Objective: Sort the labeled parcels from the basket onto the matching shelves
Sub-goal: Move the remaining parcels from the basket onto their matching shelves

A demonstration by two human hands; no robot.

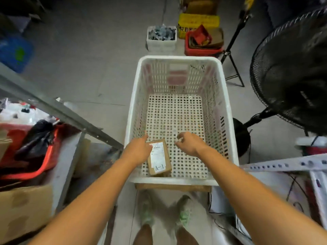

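Cardboard parcel [159,157], A-1, lies near-left in basket [178,58], long axis away from me. I see left hand [139,149] at its left edge, fingers straight. Right hand [190,144] apart, loosely curled, empty.

A grey concrete floor [88,68] is spreading below. A large black wire-grilled fan [292,71] is standing at the right, near a thin black tripod [232,48]. Beyond, a white plastic bin [161,44] and red plastic crate [201,51] are sitting side by side.
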